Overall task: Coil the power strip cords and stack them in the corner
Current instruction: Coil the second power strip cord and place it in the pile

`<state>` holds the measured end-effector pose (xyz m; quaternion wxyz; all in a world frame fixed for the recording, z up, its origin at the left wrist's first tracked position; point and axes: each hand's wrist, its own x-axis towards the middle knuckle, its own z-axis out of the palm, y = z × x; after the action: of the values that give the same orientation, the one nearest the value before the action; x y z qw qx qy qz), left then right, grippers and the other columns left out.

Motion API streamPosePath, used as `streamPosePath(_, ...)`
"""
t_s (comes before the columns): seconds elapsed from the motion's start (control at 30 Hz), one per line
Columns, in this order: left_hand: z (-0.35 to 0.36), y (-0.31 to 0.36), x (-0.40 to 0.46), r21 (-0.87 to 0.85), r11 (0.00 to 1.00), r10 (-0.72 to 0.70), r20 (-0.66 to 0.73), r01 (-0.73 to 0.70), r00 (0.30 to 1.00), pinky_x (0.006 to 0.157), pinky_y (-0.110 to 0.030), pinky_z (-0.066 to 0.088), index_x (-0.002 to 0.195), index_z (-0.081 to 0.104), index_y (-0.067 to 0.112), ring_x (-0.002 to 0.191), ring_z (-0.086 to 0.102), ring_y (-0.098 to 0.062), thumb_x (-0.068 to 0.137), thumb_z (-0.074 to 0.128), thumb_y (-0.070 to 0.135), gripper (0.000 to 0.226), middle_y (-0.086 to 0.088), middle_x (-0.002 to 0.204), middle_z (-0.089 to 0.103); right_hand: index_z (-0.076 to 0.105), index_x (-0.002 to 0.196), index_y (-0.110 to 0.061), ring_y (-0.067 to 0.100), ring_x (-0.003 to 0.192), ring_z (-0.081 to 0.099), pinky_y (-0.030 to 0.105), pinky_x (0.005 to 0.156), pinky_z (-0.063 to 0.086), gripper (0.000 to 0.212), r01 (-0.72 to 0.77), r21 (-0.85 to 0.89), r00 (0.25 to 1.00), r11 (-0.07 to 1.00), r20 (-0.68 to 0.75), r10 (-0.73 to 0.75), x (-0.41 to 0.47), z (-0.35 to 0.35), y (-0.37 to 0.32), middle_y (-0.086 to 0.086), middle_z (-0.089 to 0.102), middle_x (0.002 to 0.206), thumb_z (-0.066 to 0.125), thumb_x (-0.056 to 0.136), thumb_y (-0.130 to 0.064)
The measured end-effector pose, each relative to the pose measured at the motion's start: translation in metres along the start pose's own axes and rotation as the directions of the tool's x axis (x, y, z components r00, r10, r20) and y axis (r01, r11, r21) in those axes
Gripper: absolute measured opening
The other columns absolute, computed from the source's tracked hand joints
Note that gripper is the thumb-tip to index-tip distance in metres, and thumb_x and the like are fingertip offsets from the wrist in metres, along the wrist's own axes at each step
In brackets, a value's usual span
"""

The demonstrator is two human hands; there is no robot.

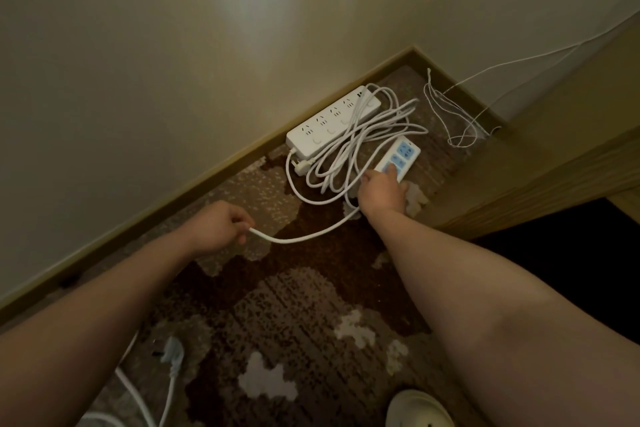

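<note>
Two power strips lie in the corner on the patterned carpet (311, 288): a long white power strip (329, 121) set against the baseboard (194, 184), and a smaller blue-socketed power strip (398, 158) just beside it, nearer the wooden door frame (540, 163). Between and partly over them sits a loose bundle of white cord (360, 146), its loops uneven and spilling toward the front, with a plug (303, 165) resting at the long strip's near end.

The right hand (381, 189) presses down on the near end of the blue-socketed strip, fingers flat on it rather than closed around it. The left hand (216, 229) has its grip clamped on a run of cord (304, 236) that sags in a shallow curve back toward the right hand.

The step in hand seems to be gathering this slack length into the pile. To do it well, the right hand should keep the strip pinned so it does not slide, while the left feeds the cord in even loops matching those already there, without pulling it taut, which could drag the bundle apart. Laying each loop flat on top will keep the stack compact.

Farther out, a thin white wire (450, 107) tangles near the door frame, best left clear of the loops. Another plug and cord (171, 354) lie on the carpet by the left forearm, apparently not yet coiled. A pale slipper (415, 409) shows at the bottom edge.
</note>
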<state>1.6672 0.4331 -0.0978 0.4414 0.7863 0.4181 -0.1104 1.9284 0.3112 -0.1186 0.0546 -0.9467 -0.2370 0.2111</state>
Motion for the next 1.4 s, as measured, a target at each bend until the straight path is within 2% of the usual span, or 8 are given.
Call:
streamPosePath(0.33, 0.001, 0.009, -0.006, -0.175, 0.981, -0.089, -0.039, 0.081, 0.995, 0.042, -0.018, 0.036, 0.094, 0.067, 0.008, 0.042, 0.050, -0.004, 0.090, 0.057, 0.007, 0.011, -0.007, 0.068, 0.066, 0.044, 0.146, -0.029, 0.046, 0.136, 0.025, 0.049, 0.105, 0.039, 0.049, -0.073, 0.005, 0.995, 0.997, 0.064, 0.073, -0.006, -0.004, 0.002, 0.012, -0.001, 0.165, 0.039, 0.101, -0.012)
streamPosePath(0.53, -0.007, 0.002, -0.031, -0.133, 0.970, -0.172, 0.212, 0.203, 0.962, 0.034, -0.016, 0.033, 0.064, 0.056, 0.004, 0.032, 0.041, -0.011, 0.092, 0.043, -0.001, 0.031, -0.003, 0.042, 0.053, 0.051, 0.141, -0.020, 0.046, 0.137, 0.023, 0.053, 0.107, 0.039, 0.044, -0.139, -0.031, 0.989, 0.990, 0.037, 0.140, -0.001, -0.010, -0.001, 0.014, 0.003, 0.165, 0.035, 0.102, -0.006)
streamPosePath(0.67, -0.006, -0.010, -0.044, -0.110, 0.976, -0.163, 0.204, 0.188, 0.965, 0.040, -0.016, 0.032, 0.066, 0.056, 0.007, 0.042, 0.041, -0.012, 0.094, 0.041, 0.003, 0.032, -0.010, 0.059, 0.057, 0.044, 0.146, -0.023, 0.047, 0.141, 0.020, 0.053, 0.112, 0.033, 0.046, -0.112, -0.053, 0.993, 0.992, 0.032, 0.114, -0.008, -0.009, -0.001, 0.014, 0.008, 0.164, 0.040, 0.101, -0.011)
streamPosePath(0.8, -0.006, -0.008, -0.041, -0.076, 0.981, -0.164, 0.144, 0.176, 0.976, 0.034, -0.015, 0.031, 0.064, 0.059, 0.007, 0.042, 0.043, -0.014, 0.093, 0.045, 0.005, 0.032, -0.010, 0.056, 0.057, 0.061, 0.127, -0.018, 0.032, 0.128, 0.043, 0.044, 0.106, 0.039, 0.035, 0.235, -0.011, 0.943, 0.972, -0.240, -0.231, -0.029, -0.009, -0.008, 0.009, 0.049, 0.137, 0.056, 0.092, -0.014)
streamPosePath(0.97, -0.016, 0.003, -0.038, -0.128, 0.977, -0.154, 0.136, 0.171, 0.979, 0.033, -0.014, 0.030, 0.065, 0.062, 0.006, 0.032, 0.040, -0.007, 0.093, 0.046, 0.003, 0.032, 0.001, 0.043, 0.055, 0.069, 0.115, -0.015, 0.026, 0.113, 0.061, 0.033, 0.095, 0.047, 0.026, 0.668, 0.225, 0.716, 0.709, 0.063, -0.695, -0.076, 0.005, -0.058, 0.008, 0.067, 0.121, 0.054, 0.094, -0.014)
streamPosePath(1.07, -0.028, 0.006, -0.044, -0.276, 0.938, -0.170, 0.151, 0.207, 0.974, 0.032, -0.016, 0.031, 0.073, 0.065, 0.000, 0.032, 0.040, -0.005, 0.094, 0.047, 0.003, 0.028, -0.004, 0.048, 0.055, 0.064, 0.128, -0.017, 0.026, 0.118, 0.058, 0.035, 0.101, 0.044, 0.034, 0.729, 0.248, 0.563, 0.638, 0.312, -0.765, -0.095, 0.018, -0.086, 0.009, 0.065, 0.129, 0.054, 0.099, -0.029)
streamPosePath(1.2, -0.037, 0.006, -0.057, -0.466, 0.849, -0.173, 0.198, 0.248, 0.965, 0.034, -0.016, 0.034, 0.091, 0.067, 0.000, 0.040, 0.044, -0.005, 0.093, 0.046, 0.002, 0.020, -0.006, 0.066, 0.065, 0.069, 0.113, -0.015, 0.021, 0.090, 0.059, 0.034, 0.078, 0.044, 0.028, 0.726, 0.339, 0.452, 0.598, 0.419, -0.787, -0.104, 0.029, -0.092, 0.003, 0.065, 0.095, 0.051, 0.102, -0.033)
streamPosePath(1.4, -0.058, -0.013, -0.084, -0.350, 0.924, -0.140, 0.072, 0.156, 0.988, 0.036, -0.018, 0.030, 0.087, 0.062, -0.001, 0.042, 0.037, -0.009, 0.097, 0.046, 0.011, 0.022, -0.009, 0.059, 0.051, 0.057, 0.085, -0.016, 0.017, 0.076, 0.051, 0.031, 0.065, 0.034, 0.023, 0.645, 0.436, 0.538, 0.628, 0.325, -0.778, -0.096, 0.031, -0.093, -0.004, 0.051, 0.072, 0.048, 0.104, -0.026)
